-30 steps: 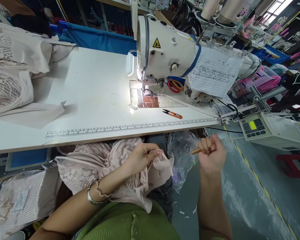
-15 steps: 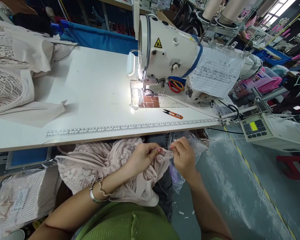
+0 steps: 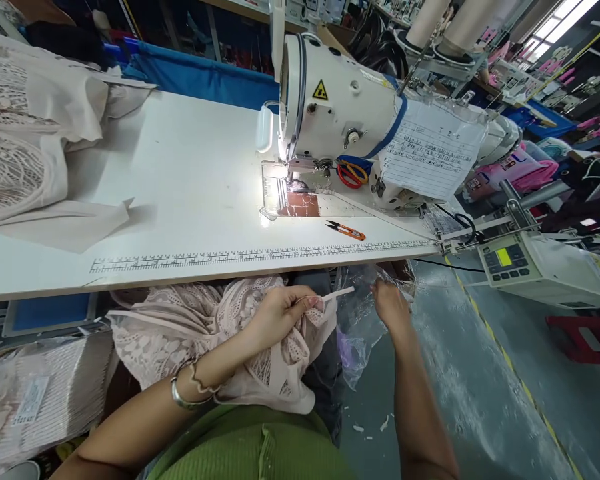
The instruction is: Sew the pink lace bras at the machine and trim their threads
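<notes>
A pale pink lace garment (image 3: 173,333) lies bunched over my lap below the table edge. My left hand (image 3: 283,312) is closed, its thumb and forefinger pinching the narrow strap (image 3: 339,293) of the garment, whose free end sticks out to the right. Apart from the strap, my right hand (image 3: 393,308) is over at the clear plastic bag (image 3: 357,320) under the table edge. Its fingers are curled together; what they hold, if anything, is too small to make out.
A white sewing machine (image 3: 337,100) stands on the table with its lamp lit. Orange thread snips (image 3: 346,231) lie before it, scissors (image 3: 353,175) beside it. More lace pieces (image 3: 30,147) cover the table's left end. A wrapped stack (image 3: 70,387) sits lower left.
My right hand has let go of the strap and moved right, to the plastic bag. The strap's end now sticks out free. My left hand keeps its pinch in nearly the same place.
</notes>
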{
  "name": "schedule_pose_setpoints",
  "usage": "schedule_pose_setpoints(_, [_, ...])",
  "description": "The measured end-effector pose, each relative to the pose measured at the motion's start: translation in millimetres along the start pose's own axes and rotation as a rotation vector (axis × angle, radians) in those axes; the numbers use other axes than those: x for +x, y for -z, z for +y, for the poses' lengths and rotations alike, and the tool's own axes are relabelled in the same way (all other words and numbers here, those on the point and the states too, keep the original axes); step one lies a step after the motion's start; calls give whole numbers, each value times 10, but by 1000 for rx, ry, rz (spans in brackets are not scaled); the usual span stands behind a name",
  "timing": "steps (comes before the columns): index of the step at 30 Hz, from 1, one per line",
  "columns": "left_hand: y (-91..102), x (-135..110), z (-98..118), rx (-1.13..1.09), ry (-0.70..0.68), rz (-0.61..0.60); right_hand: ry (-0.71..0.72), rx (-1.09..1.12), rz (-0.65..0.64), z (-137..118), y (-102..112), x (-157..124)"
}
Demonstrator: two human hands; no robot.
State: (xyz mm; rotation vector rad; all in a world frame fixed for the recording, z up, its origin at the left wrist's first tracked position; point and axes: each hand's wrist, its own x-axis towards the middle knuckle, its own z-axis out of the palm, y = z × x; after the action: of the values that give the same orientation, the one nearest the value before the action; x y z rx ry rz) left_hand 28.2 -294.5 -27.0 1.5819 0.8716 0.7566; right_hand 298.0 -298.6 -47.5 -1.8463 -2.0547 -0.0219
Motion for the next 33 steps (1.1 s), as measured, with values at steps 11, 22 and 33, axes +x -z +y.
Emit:
schedule_pose_setpoints(11, [-61, 29, -1, 107, -12, 44, -60, 687, 202, -807, 231, -24])
schedule_pose_setpoints(22, [-211, 129, 60, -129, -91, 89, -92, 784, 149, -913, 306, -153])
schedule_pose_setpoints(33, [-226, 147, 61, -317, 58, 72, 448, -12, 233, -795, 393, -199])
